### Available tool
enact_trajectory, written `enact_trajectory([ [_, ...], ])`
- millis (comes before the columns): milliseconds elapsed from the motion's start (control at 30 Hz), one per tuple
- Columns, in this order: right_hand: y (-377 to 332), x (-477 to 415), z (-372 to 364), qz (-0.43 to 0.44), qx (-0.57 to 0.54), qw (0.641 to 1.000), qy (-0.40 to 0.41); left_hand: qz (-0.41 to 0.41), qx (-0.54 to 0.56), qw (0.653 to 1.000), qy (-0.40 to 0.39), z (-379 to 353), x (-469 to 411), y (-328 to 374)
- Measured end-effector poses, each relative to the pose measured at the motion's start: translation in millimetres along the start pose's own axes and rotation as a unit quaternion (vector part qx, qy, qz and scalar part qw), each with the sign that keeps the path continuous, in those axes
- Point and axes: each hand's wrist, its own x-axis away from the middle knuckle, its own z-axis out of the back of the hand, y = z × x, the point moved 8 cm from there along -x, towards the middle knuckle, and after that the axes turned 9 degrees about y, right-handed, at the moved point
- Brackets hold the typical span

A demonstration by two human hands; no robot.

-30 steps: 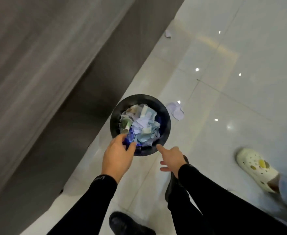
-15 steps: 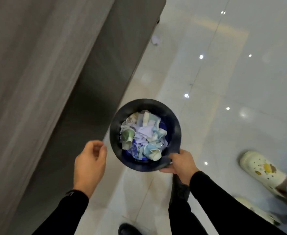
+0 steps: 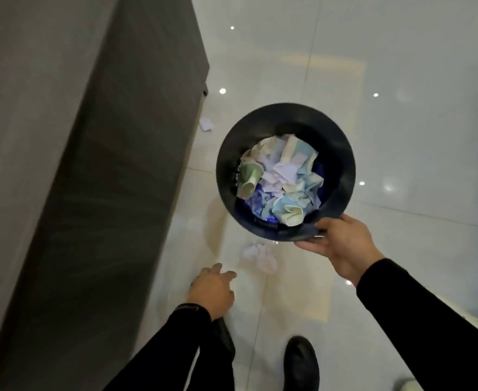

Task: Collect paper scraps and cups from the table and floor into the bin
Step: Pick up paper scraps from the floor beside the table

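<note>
My right hand point(image 3: 339, 245) grips the near rim of the round black bin point(image 3: 339, 153) and holds it up off the floor. Crumpled paper scraps and crushed cups point(image 3: 281, 179) fill the bin. A white paper scrap point(image 3: 260, 256) lies on the floor just below the bin. My left hand point(image 3: 213, 289) reaches down toward that scrap with its fingers relaxed and holds nothing. A second small scrap point(image 3: 206, 125) lies farther off, by the foot of the grey table.
The grey table point(image 3: 105, 193) fills the left side, its dark side panel close to my left arm. Glossy white floor tiles point(image 3: 401, 80) stretch away to the right. My black shoe point(image 3: 301, 362) stands at the bottom.
My right hand took hold of the bin's rim and carried it up and to the right. The left hand left the bin and dropped toward the scrap on the floor.
</note>
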Motion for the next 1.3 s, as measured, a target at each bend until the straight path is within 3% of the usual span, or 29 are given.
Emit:
enact_trajectory([
  [167, -5, -49, 10, 0.005, -0.060, 0.997, 0.054, -0.108, -0.122, 0.986, -0.031, -16, -85, 33],
  [367, 12, -84, 39, -0.022, -0.062, 0.994, 0.088, -0.167, -0.194, 0.960, -0.115, -70, -136, 54],
  [533, 28, -93, 51, -0.039, -0.057, 0.994, 0.085, -0.217, -0.253, 0.943, -0.004, -108, -153, 51],
  [600, 33, -93, 54, -0.031, -0.032, 0.996, 0.083, -0.202, -0.232, 0.951, 0.041, -108, -159, 40],
  [733, 45, -77, 64, -0.025, 0.019, 0.989, 0.142, -0.122, -0.166, 0.978, 0.024, -90, -154, 2],
  [867, 58, -41, 75, -0.043, 0.018, 0.980, 0.194, -0.031, 0.000, 0.990, 0.137, -13, -110, -18],
  [933, 60, -24, 79, -0.057, 0.012, 0.978, 0.200, 0.012, 0.148, 0.957, 0.251, 43, -76, -16],
  [1000, 58, -9, 76, -0.070, 0.015, 0.979, 0.190, 0.040, 0.305, 0.879, 0.365, 106, -38, -6],
  [1067, 47, 5, 68, -0.057, 0.043, 0.983, 0.170, 0.000, 0.396, 0.802, 0.448, 166, -6, 16],
  [1133, 31, 18, 59, -0.035, 0.083, 0.984, 0.152, -0.060, 0.425, 0.774, 0.466, 208, 7, 48],
  [1233, 9, 31, 46, -0.016, 0.114, 0.986, 0.124, -0.112, 0.387, 0.819, 0.409, 230, -5, 102],
  [1300, -6, 34, 40, -0.003, 0.132, 0.984, 0.116, -0.118, 0.303, 0.892, 0.315, 222, -27, 127],
])
